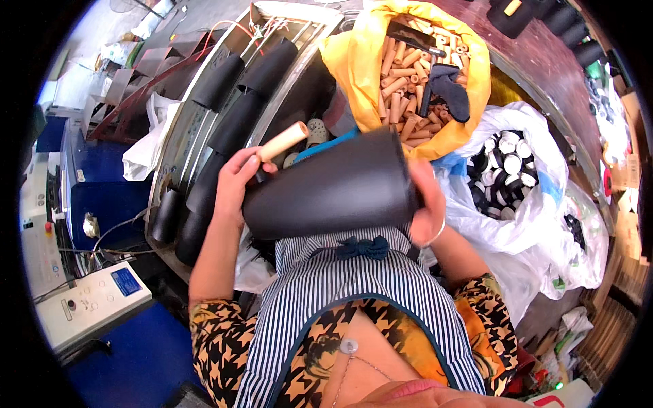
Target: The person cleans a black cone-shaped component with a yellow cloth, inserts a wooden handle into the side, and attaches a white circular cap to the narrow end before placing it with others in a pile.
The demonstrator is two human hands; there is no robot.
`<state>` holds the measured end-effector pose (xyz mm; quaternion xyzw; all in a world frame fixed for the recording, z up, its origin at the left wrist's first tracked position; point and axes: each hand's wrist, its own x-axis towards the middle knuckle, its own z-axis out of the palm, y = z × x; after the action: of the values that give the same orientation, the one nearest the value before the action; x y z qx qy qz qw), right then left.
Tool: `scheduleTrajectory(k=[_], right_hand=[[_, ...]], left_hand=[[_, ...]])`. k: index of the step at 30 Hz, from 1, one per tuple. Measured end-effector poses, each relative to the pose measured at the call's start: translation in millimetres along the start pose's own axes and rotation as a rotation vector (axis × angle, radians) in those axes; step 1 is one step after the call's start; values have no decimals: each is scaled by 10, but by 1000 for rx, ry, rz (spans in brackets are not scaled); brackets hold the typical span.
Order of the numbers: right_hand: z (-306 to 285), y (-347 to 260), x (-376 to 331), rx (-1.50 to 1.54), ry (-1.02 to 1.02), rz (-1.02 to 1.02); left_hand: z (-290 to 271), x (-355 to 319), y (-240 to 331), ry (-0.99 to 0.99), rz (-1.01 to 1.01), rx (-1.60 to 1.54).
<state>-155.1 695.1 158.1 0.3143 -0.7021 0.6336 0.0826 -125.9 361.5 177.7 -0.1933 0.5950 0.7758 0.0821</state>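
A large black tapered cylinder [326, 190] lies crosswise in front of my body, its right end higher than its left. My left hand [236, 175] pinches a short tan hollow tube [283, 141] between thumb and fingers, just above the cylinder's left end. Some of that hand's fingers are hidden behind the cylinder. At the other end, my right hand [427, 204] grips the cylinder's rim, slightly blurred, with its fingertips partly out of sight. Beyond the cylinder stands a yellow sack [371, 64] full of similar tan tubes [407, 85].
Several black cylinders [235, 126] lie in a metal-framed rack [289, 85] at the left. A dark glove [449, 92] and a hammer [427, 95] rest on the sack's tubes. White plastic bags [490, 231] at the right hold black and white caps [507, 170]. A control panel [95, 299] stands lower left.
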Motion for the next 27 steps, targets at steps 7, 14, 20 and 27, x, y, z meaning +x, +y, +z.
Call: scheduleTrajectory(k=[7, 14, 20, 27], right_hand=[[-30, 961, -40, 544, 163, 1132], [-284, -105, 166, -43, -630, 256], [-889, -205, 173, -68, -238, 672], [-2220, 179, 1008, -561, 593, 258]], left_hand=[[1039, -468, 264, -519, 1478, 1211], [1439, -121, 370, -601, 1490, 1166], [1653, 239, 219, -343, 1450, 947], [497, 765, -1115, -10, 621, 1330]])
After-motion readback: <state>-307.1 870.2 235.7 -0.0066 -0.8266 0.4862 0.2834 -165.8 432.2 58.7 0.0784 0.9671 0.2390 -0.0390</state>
